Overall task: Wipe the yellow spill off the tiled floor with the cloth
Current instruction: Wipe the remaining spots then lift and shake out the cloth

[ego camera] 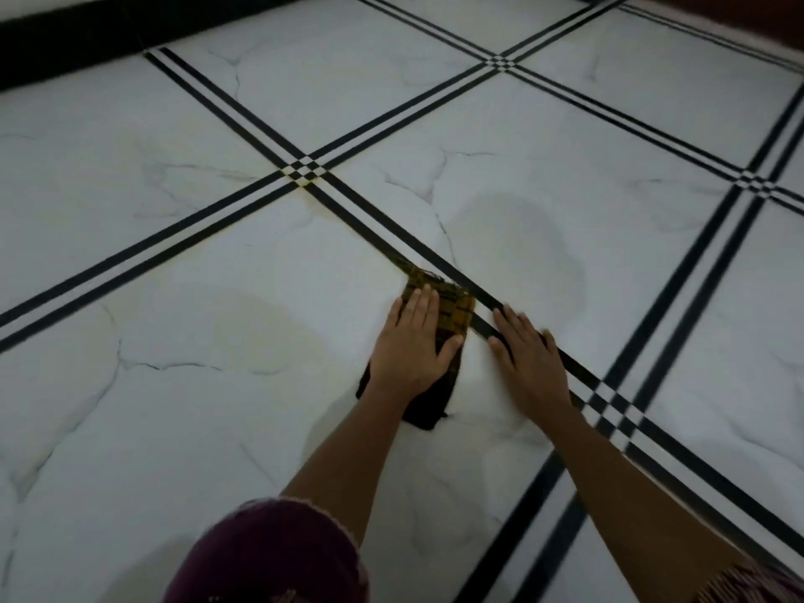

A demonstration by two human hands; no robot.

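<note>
Two hands at centre frame, left hand (413,346) fingers straight, pressing the cloth (457,311), right hand (526,354) flat on tiled floor (609,167).

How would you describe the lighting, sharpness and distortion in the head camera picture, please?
Head view: dim, even, bluish light with no hard glare on the tiled floor; soft overall, with slight motion smear on the right hand, while the left hand on the cloth is crisper; the wide-angle lens bows the black tile lines towards the edges.
</note>
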